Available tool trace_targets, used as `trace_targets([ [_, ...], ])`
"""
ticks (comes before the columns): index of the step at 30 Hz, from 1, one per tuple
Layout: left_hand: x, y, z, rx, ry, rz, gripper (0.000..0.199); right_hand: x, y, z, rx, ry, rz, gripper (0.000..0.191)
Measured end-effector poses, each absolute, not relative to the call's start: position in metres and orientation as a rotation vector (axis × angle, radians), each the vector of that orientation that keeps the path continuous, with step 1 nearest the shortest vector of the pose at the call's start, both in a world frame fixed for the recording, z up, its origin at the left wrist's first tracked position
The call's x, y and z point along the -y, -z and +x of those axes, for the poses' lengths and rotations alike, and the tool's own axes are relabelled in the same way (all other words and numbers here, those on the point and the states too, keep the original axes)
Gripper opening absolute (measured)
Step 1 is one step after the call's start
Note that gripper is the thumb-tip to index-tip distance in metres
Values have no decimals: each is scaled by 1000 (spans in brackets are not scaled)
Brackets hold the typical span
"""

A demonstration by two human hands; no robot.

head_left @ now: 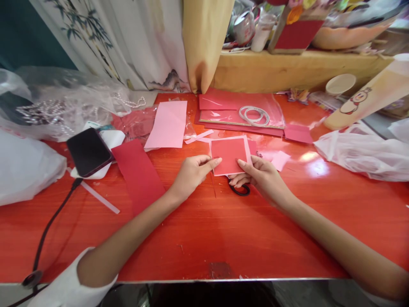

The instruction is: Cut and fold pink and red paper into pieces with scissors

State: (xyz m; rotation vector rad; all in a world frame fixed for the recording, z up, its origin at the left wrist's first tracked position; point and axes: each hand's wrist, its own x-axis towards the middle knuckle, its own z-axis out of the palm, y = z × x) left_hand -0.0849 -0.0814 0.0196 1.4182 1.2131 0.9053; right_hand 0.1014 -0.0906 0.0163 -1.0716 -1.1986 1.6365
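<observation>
Between my hands I hold a red square of paper (pixel 229 153) laid over a slightly larger pink sheet, whose pale edge shows along the top and right. My left hand (pixel 193 172) pinches the left side with its thumb on top. On the right side, my right hand (pixel 263 175) grips the papers with thumb above and fingers beneath. Below the papers, partly hidden by my right fingers, lies a pair of scissors with a black handle (pixel 241 189). Small pink scraps (pixel 280 160) rest on the red table just beyond my right hand.
To the left are a red paper strip (pixel 137 175), a pink sheet (pixel 169 123), a black phone (pixel 89 151) with a cable, and plastic bags (pixel 28 162). Behind lie stacked red papers (pixel 220 102) and a white coil (pixel 254 115). At right stands a tall cup (pixel 370 91).
</observation>
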Motion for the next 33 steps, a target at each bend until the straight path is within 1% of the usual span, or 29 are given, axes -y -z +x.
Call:
trace_targets([
  [13,83,-21,-85,-1138,-899,1352,33,91,-17,102,1199,-1616,-1093,22],
  [19,82,-21,-86,-1100,-851,1346,37,90,-18,102,1173,-1597,-1105,24],
  [27,80,-24,-85,-1058,-834,1282,23,90,-17,103,1210,-1574,-1112,26],
  [33,78,-28,-89,-1119,-983,1257,24,90,-18,101,1262,-1568,-1127,23],
])
